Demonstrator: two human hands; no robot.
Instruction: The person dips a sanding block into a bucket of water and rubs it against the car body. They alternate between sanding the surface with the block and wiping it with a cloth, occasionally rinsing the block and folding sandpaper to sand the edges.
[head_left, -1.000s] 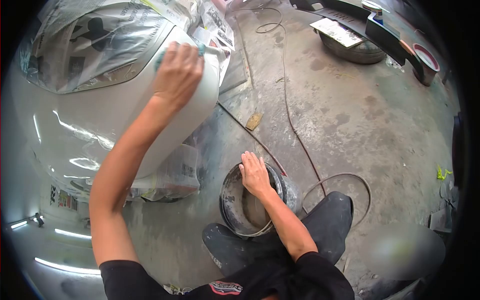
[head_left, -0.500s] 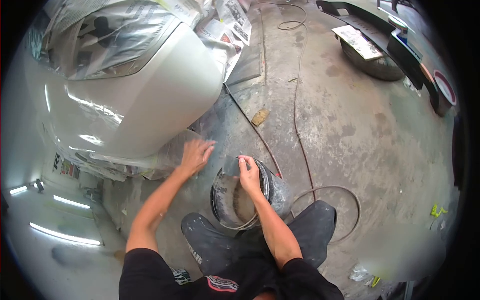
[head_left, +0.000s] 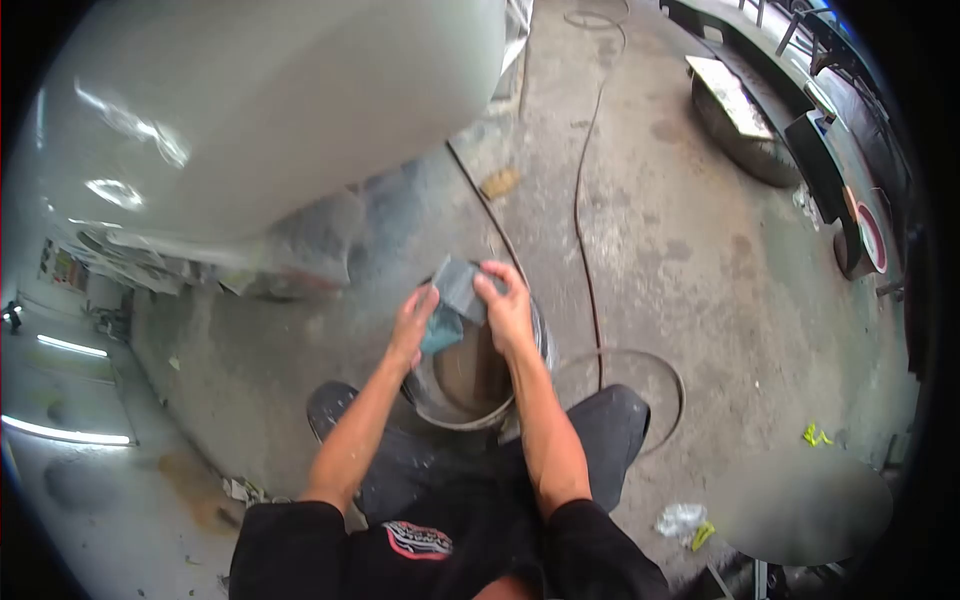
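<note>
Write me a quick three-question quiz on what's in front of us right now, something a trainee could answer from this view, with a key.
1. True or false: the right hand grips the grey sheet.
2. Multiple choice. The teal piece is held in or resting on: A, the left hand; B, the floor; C, the pale body panel.
3. Fill in the blank: both hands are held over the open, round ____.

Key: 1, true; 2, A; 3, bucket.

Panel [head_left: 340, 120] blocking upper left, floor [head_left: 690, 290] open right
</note>
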